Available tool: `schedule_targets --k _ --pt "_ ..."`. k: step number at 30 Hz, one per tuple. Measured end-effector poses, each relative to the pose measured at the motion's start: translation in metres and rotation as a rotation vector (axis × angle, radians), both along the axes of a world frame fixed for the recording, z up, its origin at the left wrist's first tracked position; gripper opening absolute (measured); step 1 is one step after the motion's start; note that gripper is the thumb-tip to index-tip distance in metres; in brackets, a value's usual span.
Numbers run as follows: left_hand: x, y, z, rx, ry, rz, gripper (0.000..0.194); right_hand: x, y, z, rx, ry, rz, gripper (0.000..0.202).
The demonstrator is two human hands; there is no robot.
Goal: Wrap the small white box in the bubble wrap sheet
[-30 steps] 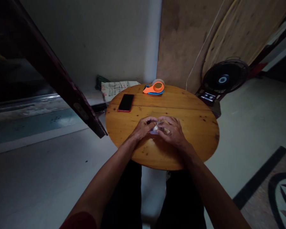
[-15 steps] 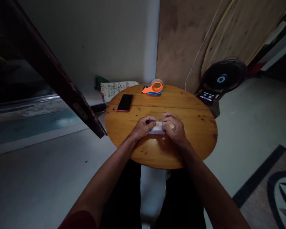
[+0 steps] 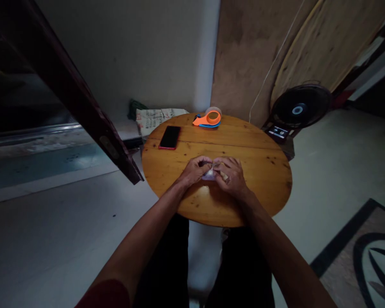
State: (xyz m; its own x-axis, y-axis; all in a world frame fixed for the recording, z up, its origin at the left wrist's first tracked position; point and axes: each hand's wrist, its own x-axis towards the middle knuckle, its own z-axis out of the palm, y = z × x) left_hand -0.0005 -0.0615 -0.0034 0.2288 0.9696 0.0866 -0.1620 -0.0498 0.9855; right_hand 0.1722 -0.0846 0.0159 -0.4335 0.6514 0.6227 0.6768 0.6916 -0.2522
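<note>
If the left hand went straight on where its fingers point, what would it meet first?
The left hand, holding the small whitish packet, would probably meet the right hand first; the gap between them is unclear.

There is one left hand and one right hand, two in all, and one small pale object. There is one round table, one phone and one tape dispenser, plus one printed sack, one fan-like appliance and one white cord.
</note>
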Motion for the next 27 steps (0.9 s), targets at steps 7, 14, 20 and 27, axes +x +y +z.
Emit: schedule_targets --k 7,14,20,27 --pt "-0.0002 -0.0004 -0.0002 0.0 -0.004 0.023 0.027 0.0 -0.0019 0.0017 -0.01 0.093 -0.015 0.019" --pt "0.0009 -0.0009 0.0001 -0.009 -0.011 0.02 0.028 -0.0027 -0.0032 0.005 0.029 -0.046 -0.024 0.014" --pt "-0.0014 -0.0029 0.0011 0.014 0.003 0.009 0.026 -0.0015 -0.0024 0.0023 0.026 0.006 -0.022 0.013" --pt "-0.001 -0.0014 0.0009 0.021 0.007 0.003 0.024 -0.0012 0.0005 -0.0001 0.174 -0.04 -0.015 0.009"
